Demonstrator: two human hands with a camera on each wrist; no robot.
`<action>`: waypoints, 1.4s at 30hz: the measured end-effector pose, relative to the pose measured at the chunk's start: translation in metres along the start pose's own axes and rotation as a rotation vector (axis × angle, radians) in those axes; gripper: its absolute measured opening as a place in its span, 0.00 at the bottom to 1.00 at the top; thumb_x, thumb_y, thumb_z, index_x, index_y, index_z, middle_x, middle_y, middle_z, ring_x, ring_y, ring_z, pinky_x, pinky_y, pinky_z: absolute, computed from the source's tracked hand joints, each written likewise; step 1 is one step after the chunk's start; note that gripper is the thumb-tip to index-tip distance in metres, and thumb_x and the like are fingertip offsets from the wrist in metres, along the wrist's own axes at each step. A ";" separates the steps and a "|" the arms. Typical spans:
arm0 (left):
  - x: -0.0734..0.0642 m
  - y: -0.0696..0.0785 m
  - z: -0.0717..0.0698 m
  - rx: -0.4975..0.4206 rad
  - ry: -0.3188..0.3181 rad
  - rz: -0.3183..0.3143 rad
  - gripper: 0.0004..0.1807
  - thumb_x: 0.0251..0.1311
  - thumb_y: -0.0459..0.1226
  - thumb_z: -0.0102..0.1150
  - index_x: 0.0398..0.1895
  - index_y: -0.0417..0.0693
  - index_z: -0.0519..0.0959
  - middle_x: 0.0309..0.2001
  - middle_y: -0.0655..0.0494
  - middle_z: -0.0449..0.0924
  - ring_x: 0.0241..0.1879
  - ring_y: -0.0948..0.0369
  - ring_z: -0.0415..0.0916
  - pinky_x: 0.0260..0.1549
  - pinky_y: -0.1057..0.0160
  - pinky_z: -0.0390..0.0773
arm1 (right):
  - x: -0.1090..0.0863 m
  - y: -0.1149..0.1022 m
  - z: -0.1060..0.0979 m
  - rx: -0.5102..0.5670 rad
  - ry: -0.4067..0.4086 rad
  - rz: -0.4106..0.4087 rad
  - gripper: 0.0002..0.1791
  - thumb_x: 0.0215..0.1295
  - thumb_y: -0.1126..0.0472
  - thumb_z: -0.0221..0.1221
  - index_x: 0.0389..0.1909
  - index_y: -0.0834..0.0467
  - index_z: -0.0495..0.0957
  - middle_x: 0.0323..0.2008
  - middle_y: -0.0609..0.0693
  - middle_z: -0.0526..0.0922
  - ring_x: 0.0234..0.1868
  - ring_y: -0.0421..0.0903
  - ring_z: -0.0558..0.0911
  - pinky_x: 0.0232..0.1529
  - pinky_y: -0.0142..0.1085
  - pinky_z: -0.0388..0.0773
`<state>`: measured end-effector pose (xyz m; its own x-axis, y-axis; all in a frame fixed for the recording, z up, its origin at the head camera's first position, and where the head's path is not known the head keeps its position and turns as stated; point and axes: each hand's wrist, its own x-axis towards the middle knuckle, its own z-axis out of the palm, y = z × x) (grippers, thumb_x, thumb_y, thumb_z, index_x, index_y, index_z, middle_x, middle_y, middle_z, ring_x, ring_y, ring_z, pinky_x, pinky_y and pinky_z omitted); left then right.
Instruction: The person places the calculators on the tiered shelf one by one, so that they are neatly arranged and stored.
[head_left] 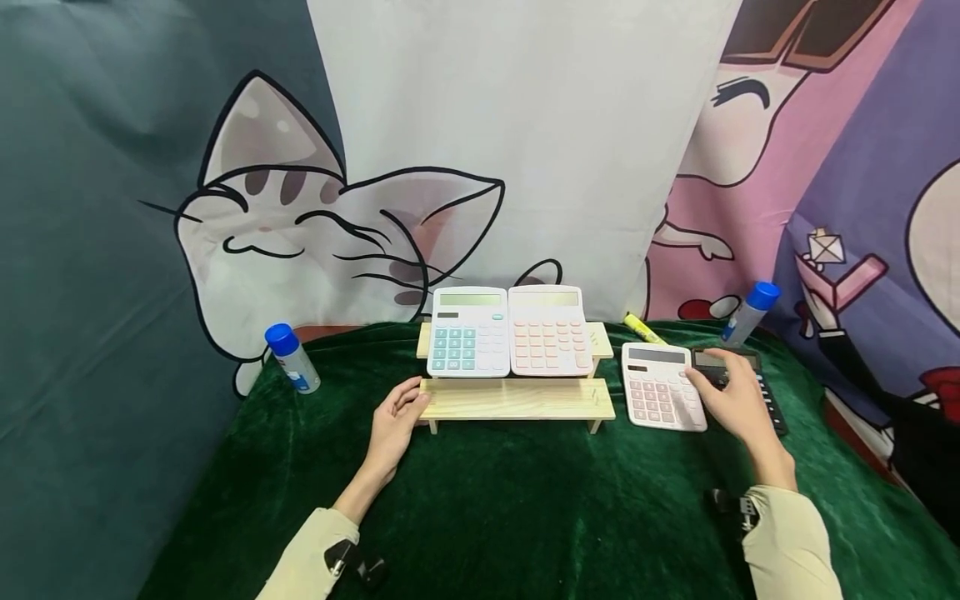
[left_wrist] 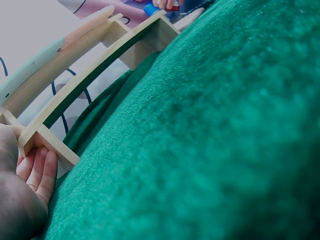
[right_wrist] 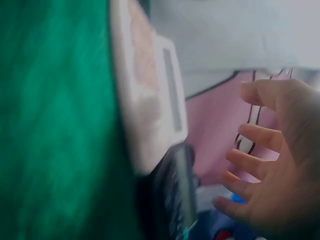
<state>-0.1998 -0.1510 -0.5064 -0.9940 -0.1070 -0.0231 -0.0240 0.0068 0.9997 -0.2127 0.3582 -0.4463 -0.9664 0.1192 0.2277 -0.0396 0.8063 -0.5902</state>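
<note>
A two-step wooden stand (head_left: 517, 400) stands on the green cloth in the head view. My left hand (head_left: 395, 421) holds the left end of its lower step; the left wrist view shows fingers (left_wrist: 47, 175) bent against the end piece. Side by side on the upper step lean a white calculator with teal keys (head_left: 468, 333) and one with pink keys (head_left: 550, 333). Over at the right, my right hand (head_left: 738, 404) hovers with spread fingers above a black calculator (head_left: 771, 412). Beside that lies a white calculator with pink keys (head_left: 660, 396), close by the thumb.
A blue-capped bottle (head_left: 294, 360) stands left of the stand, and another blue-capped bottle (head_left: 750, 315) is at the back right. A yellow marker (head_left: 642, 329) lies behind the right-hand calculators. A printed cartoon curtain (head_left: 585, 125) hangs behind the green cloth (head_left: 510, 508).
</note>
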 end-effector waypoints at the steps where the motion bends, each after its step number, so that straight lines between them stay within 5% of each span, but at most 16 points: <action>1: 0.000 0.000 0.000 -0.001 0.003 0.002 0.27 0.67 0.46 0.62 0.67 0.49 0.71 0.58 0.48 0.78 0.44 0.67 0.79 0.40 0.72 0.80 | 0.000 0.006 0.000 -0.012 -0.005 0.014 0.39 0.71 0.44 0.57 0.71 0.67 0.60 0.69 0.75 0.58 0.71 0.74 0.53 0.66 0.72 0.50; 6: 0.001 0.002 0.000 -0.006 -0.010 0.010 0.27 0.68 0.46 0.61 0.67 0.49 0.71 0.58 0.47 0.78 0.44 0.66 0.79 0.40 0.72 0.80 | -0.002 0.030 -0.002 -0.119 -0.096 0.112 0.55 0.66 0.32 0.55 0.78 0.64 0.43 0.74 0.77 0.38 0.74 0.76 0.33 0.68 0.74 0.31; 10: 0.001 0.002 -0.001 -0.004 -0.007 -0.008 0.27 0.68 0.46 0.61 0.67 0.50 0.72 0.58 0.48 0.78 0.45 0.66 0.79 0.41 0.73 0.80 | -0.003 0.041 -0.003 -0.153 -0.190 0.183 0.62 0.63 0.27 0.54 0.78 0.64 0.36 0.73 0.79 0.31 0.72 0.79 0.29 0.65 0.77 0.29; 25: -0.001 0.002 -0.001 0.010 0.008 0.001 0.26 0.69 0.44 0.60 0.68 0.47 0.71 0.59 0.45 0.77 0.44 0.68 0.78 0.40 0.74 0.79 | -0.006 0.056 -0.015 -0.190 -0.322 0.316 0.54 0.70 0.30 0.44 0.77 0.66 0.38 0.69 0.84 0.30 0.67 0.84 0.35 0.62 0.77 0.36; 33: 0.000 0.004 0.002 -0.011 -0.012 0.001 0.26 0.69 0.43 0.60 0.68 0.46 0.70 0.58 0.47 0.77 0.43 0.67 0.79 0.38 0.71 0.81 | -0.010 0.065 -0.023 -0.197 -0.357 0.344 0.64 0.60 0.28 0.56 0.77 0.64 0.33 0.68 0.85 0.28 0.65 0.87 0.39 0.55 0.80 0.45; 42: 0.000 0.003 0.000 -0.009 0.003 -0.008 0.26 0.69 0.44 0.61 0.67 0.48 0.71 0.59 0.45 0.77 0.43 0.67 0.78 0.39 0.72 0.80 | -0.007 0.065 -0.018 -0.230 -0.324 0.356 0.65 0.57 0.24 0.56 0.78 0.62 0.36 0.66 0.87 0.34 0.60 0.88 0.46 0.49 0.80 0.49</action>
<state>-0.2000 -0.1506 -0.5034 -0.9935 -0.1097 -0.0306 -0.0305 -0.0031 0.9995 -0.2041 0.4201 -0.4717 -0.9404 0.2527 -0.2276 0.3263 0.8591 -0.3943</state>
